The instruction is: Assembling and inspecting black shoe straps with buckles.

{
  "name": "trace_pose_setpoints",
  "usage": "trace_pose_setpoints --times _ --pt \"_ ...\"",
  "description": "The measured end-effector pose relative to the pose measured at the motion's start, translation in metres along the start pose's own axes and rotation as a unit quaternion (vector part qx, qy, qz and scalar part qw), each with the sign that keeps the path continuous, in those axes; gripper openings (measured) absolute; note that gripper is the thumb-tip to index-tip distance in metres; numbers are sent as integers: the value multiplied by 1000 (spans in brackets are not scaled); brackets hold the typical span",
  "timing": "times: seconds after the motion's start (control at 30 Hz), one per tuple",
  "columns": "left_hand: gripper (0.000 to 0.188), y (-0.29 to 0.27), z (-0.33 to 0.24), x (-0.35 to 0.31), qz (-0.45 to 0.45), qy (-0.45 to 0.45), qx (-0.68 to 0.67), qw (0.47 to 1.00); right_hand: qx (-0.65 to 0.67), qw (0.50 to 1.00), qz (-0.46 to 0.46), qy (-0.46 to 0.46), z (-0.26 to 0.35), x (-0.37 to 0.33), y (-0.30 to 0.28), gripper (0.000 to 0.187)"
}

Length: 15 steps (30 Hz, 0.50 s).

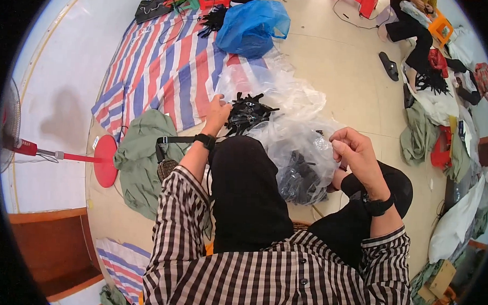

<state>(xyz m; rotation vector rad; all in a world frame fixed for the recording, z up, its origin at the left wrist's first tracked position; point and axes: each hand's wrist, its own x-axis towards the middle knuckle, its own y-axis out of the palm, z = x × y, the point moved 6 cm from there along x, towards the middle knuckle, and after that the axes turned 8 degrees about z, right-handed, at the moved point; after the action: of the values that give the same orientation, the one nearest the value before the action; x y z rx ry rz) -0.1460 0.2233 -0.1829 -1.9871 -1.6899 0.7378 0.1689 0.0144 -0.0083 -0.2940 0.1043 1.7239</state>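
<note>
My left hand (218, 115) is beside a heap of black straps with small metal buckles (249, 114), its thumb and forefinger slightly apart and its other fingers partly hidden. A dark watch is on that wrist. Over my right knee, my right hand (358, 156) is closed in a pinch at the edge of a clear plastic bag (314, 134); whatever lies between the fingertips is too small to make out. More black strap pieces (301, 178) show through the bag, which rests between my legs.
A blue plastic bag (251, 29) sits on a striped sheet (166, 69) ahead. Green cloth (144, 160) and a red-based fan (105, 161) are to the left. At right are a black slipper (389, 66), heaped fabric (416, 137) and another seated person (417, 37).
</note>
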Motion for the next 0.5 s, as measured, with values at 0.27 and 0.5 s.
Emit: trace_pose_setpoints --times 0.27,0.5 --pt "29 -73 -186 -88 86 222 -145 960 -13 1000 0 -4 0 -6 -6 11" --pt "26 -159 -345 -309 -216 668 148 697 0 995 26 -92 -11 3 0 12"
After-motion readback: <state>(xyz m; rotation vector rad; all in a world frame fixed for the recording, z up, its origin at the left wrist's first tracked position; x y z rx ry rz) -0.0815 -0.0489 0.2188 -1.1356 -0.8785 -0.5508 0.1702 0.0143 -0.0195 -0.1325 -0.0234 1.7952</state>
